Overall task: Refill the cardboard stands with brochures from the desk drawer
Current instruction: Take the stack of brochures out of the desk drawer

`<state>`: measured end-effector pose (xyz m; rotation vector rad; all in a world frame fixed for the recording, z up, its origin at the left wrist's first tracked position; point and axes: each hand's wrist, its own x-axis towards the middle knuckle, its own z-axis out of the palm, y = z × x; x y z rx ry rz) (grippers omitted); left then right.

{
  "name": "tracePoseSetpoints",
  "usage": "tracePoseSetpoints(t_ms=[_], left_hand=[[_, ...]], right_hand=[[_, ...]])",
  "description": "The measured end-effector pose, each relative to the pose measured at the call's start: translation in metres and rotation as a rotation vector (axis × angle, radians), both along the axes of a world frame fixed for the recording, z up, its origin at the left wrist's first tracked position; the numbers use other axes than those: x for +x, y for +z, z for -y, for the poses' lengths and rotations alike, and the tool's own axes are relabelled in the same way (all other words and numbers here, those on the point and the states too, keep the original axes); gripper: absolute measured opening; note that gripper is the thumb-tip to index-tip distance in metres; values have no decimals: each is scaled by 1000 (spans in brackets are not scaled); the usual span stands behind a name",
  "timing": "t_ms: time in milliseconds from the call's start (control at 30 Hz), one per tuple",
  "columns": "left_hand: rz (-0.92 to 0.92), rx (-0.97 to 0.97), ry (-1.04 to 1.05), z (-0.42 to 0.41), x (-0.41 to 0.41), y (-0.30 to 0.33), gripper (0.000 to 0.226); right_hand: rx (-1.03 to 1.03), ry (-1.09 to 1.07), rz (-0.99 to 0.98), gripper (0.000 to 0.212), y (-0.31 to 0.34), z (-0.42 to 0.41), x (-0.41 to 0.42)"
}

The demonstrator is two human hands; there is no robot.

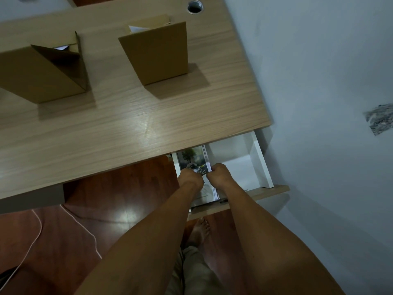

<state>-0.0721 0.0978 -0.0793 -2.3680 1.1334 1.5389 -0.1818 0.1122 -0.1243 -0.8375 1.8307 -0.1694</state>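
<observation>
**Two hands reach into the open drawer**

Two cardboard stands sit on the wooden bench (pixel 131 124): the left stand (pixel 42 73) and the right stand (pixel 157 54). Each shows a bit of white paper at its top. A round hole (pixel 195 6) is at the back of the bench. A white cord (pixel 85 228) lies on the red-brown floor.

The white drawer (pixel 260 162) is pulled out below the bench edge, which covers its back part. One stack of brochures (pixel 194 157) lies in it, on the left side. The left hand (pixel 190 177) and right hand (pixel 219 173) both curl their grip on the stack's top edges.
</observation>
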Motion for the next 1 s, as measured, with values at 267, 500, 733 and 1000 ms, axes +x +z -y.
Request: tracePoseSetpoints(t_ms=[267, 500, 733, 1000], left_hand=[[37, -43, -58, -7, 3, 16, 33], [29, -98, -110, -19, 24, 49, 33], [-558, 145, 233, -43, 21, 89, 26], [-691, -114, 229, -27, 41, 137, 26]], right_hand=[[-82, -31, -18, 18, 19, -10, -7], [30, -205, 39, 40, 76, -30, -44], [-27, -377, 220, 7, 141, -71, -61], [-209, -300, 272, 15, 181, -44, -33]])
